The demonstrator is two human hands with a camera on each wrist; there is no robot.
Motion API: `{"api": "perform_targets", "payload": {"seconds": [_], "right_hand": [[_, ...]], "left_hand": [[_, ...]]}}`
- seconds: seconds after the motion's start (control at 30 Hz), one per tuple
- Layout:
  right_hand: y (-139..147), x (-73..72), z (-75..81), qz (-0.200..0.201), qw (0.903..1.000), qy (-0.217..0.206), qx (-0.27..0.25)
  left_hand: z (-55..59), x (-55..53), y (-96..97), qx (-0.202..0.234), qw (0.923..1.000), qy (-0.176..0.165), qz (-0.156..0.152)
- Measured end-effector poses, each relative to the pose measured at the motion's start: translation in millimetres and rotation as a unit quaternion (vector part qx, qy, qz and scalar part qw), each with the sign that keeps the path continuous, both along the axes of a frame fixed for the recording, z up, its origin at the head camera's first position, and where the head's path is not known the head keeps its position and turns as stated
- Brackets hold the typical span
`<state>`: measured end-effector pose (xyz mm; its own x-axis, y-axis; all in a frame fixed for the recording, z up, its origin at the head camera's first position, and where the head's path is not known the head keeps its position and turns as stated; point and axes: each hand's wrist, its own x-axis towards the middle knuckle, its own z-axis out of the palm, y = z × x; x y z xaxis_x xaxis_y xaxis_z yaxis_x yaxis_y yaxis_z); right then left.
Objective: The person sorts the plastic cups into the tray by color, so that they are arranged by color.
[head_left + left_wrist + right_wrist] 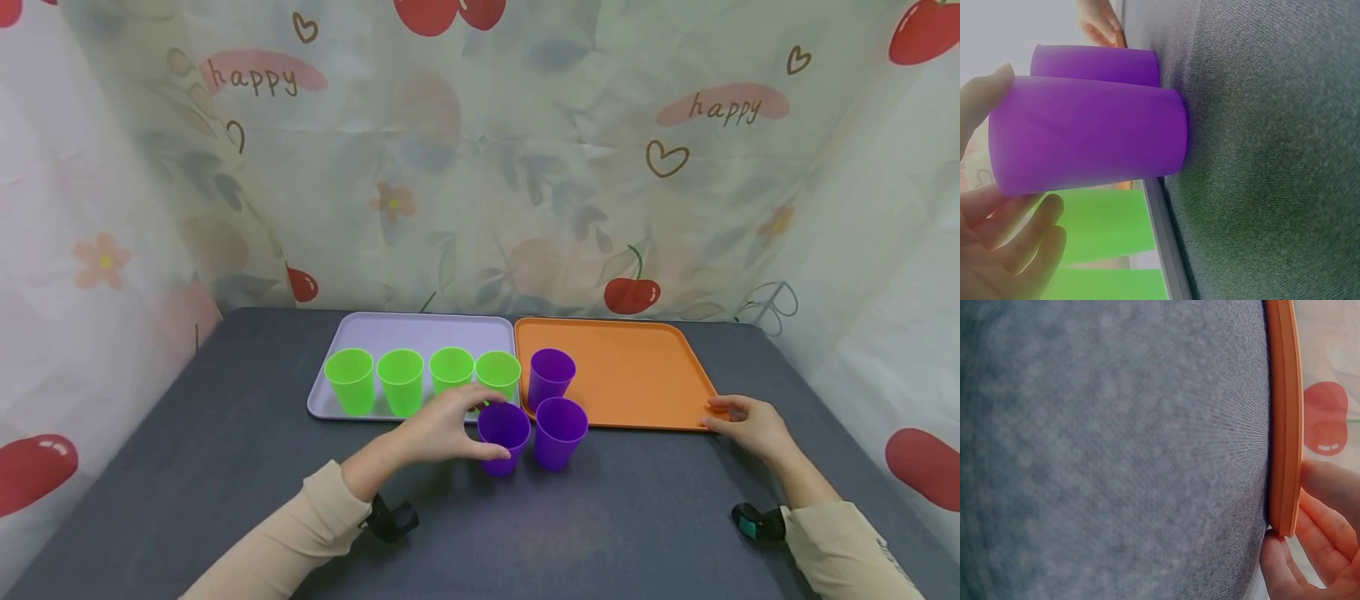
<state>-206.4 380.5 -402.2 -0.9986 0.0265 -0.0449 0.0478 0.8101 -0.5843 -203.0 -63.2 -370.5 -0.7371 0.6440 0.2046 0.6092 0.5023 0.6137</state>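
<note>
In the head view my left hand point(456, 425) holds a purple cup point(503, 433) near its rim, thumb on the near side and fingers beyond. That cup point(1088, 134) is upright, its base at or close to the dark tabletop. A second purple cup point(559, 433) stands just to its right on the table, and a third purple cup point(550, 377) stands on the left end of the orange tray point(630, 375). At the tray's front right corner, my right hand point(750, 425) pinches the rim point(1286, 425) between thumb and fingers.
Several green cups point(401, 383) stand in a row along the front of the lilac tray point(427, 327), which lies against the orange tray's left side. Behind the dark table point(247, 467) hangs a printed curtain point(480, 167), with more cloth on both sides.
</note>
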Motion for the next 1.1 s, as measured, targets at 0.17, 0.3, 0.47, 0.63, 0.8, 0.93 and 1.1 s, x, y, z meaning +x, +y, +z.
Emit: {"api": "perform_targets", "payload": {"seconds": [0.17, 0.3, 0.47, 0.63, 0.8, 0.93, 1.1], "right_hand": [[0.2, 0.2, -0.5, 0.001, 1.0000, 0.001, 0.001], [0.1, 0.2, -0.2, 0.003, 1.0000, 0.002, 0.001], [0.5, -0.2, -0.1, 0.004, 1.0000, 0.004, 0.002], [1.2, -0.7, -0.9, 0.002, 1.0000, 0.003, 0.001], [1.6, -1.7, -2.1, 0.001, 1.0000, 0.006, 0.002], [1.9, -2.2, -2.3, 0.001, 1.0000, 0.004, 0.001], [2.6, -2.0, -2.0, 0.001, 1.0000, -0.002, 0.001]], "left_hand": [[2.8, 0.3, -0.6, 0.005, 0.9999, 0.010, -0.001], [4.7, -0.1, -0.9, 0.005, 0.9998, 0.017, 0.000], [8.9, 0.3, -0.6, 0.007, 0.9999, 0.012, 0.003], [14.3, 0.8, -1.3, 0.015, 0.9998, 0.002, 0.010], [20.3, 0.2, -1.9, 0.027, 0.9994, 0.019, 0.013], [24.4, -0.9, -2.2, 0.036, 0.9988, 0.031, 0.013], [29.7, -1.0, -2.1, 0.044, 0.9985, 0.027, 0.019]]}}
